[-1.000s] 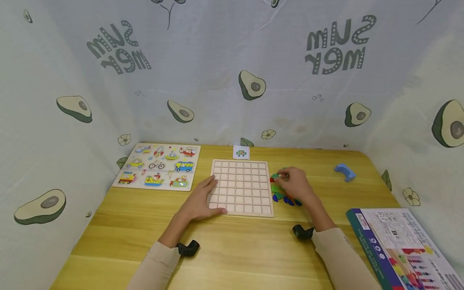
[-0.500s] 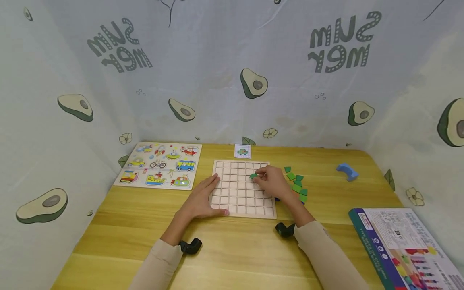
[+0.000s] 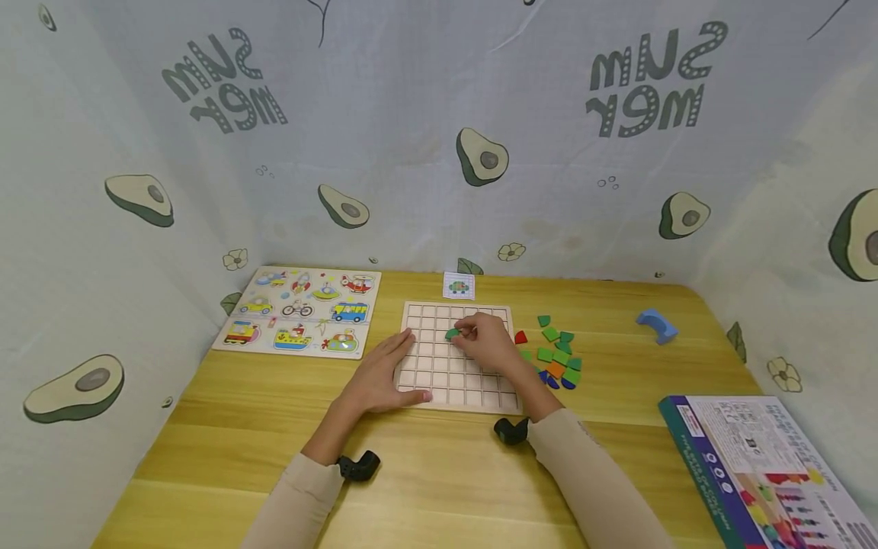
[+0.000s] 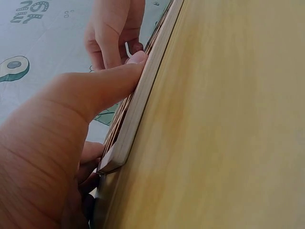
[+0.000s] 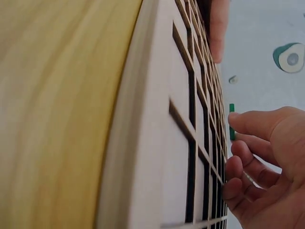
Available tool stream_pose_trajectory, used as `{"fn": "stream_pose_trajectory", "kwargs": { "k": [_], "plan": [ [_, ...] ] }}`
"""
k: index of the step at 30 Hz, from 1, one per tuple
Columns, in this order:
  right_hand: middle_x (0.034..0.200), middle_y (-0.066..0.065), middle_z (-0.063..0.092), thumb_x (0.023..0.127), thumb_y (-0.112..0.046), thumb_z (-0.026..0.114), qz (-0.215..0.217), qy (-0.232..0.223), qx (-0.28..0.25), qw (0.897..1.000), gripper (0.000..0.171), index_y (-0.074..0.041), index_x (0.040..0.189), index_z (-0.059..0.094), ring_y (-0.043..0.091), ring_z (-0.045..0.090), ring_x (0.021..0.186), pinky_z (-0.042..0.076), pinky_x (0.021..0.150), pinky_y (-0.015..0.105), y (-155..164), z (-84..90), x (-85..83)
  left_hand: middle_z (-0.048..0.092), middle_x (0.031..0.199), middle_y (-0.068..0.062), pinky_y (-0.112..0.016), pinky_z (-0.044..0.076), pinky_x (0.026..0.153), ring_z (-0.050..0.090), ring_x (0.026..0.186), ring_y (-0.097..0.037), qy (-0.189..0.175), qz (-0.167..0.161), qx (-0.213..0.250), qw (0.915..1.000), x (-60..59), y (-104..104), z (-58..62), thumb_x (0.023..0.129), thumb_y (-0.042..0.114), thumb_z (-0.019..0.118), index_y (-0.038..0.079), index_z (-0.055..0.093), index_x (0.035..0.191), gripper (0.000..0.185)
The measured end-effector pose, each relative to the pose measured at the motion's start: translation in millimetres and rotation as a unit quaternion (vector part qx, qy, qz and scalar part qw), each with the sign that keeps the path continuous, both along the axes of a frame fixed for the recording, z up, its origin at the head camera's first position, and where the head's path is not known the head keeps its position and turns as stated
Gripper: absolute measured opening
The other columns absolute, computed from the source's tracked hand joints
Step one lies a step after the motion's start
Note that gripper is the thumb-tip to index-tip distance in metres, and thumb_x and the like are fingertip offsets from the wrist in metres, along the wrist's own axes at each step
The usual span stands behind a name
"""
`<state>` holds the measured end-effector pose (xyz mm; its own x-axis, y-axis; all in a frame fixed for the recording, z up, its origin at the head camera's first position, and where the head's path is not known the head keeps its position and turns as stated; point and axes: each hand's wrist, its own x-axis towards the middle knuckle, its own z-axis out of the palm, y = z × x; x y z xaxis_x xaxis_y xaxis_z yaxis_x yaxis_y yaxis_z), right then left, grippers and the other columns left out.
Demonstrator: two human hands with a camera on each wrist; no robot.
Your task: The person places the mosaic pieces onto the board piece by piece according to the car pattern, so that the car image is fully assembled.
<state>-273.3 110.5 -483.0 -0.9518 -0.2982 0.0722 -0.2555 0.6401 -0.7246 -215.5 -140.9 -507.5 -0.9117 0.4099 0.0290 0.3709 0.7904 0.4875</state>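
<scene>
Dark green piece, pale grid-patterned board, beige sleeves, blue arch, avocado-printed pale cloth

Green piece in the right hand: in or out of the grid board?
Out. The right hand pinches the green piece, with a gap to the grid board in the right wrist view.

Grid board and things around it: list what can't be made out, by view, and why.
Head view: some cells of the grid board, hidden by the right hand.
Head view: exact count of loose pieces, some partly hidden by the right forearm.
Head view: fine details of the picture card, too small.
Head view: near end of the box, cut off by the picture's edge.
Right wrist view: face of the green piece, which shows edge-on.
</scene>
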Motion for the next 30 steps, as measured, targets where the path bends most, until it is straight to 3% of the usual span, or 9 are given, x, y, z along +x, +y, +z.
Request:
{"fn": "stream_pose_trajectory", "kwargs": {
  "k": [10, 30],
  "plan": [
    [0.094, 0.003, 0.067, 0.094, -0.025, 0.076, -0.021, -0.018, 0.04, 0.999, 0.028, -0.011, 0.118, 0.077, 0.016, 0.053, 0.075, 0.044, 0.066, 0.028, -15.0, -1.7, -0.4, 0.022, 0.173, -0.003, -0.051, 0.025, 0.128, 0.024, 0.159, -0.028, 0.005, 0.0, 0.005, 1.0, 0.0, 0.7, -2.5, 0.079, 0.072, 0.072, 0.012, 0.029, 0.163, 0.112],
    [0.094, 0.006, 0.068, 0.094, -0.024, 0.075, -0.029, -0.008, 0.03, 0.999, 0.03, -0.009, 0.119, 0.077, 0.018, 0.055, 0.076, 0.046, 0.068, 0.03, -16.3, -2.1, -0.2, 0.025, 0.172, -0.004, -0.052, 0.027, 0.127, 0.026, 0.158, -0.029, 0.013, 0.004, 0.01, 0.9999, -0.8, -0.5, -5.1, 0.079, 0.071, 0.073, 0.01, 0.031, 0.163, 0.112]
  ]
}}
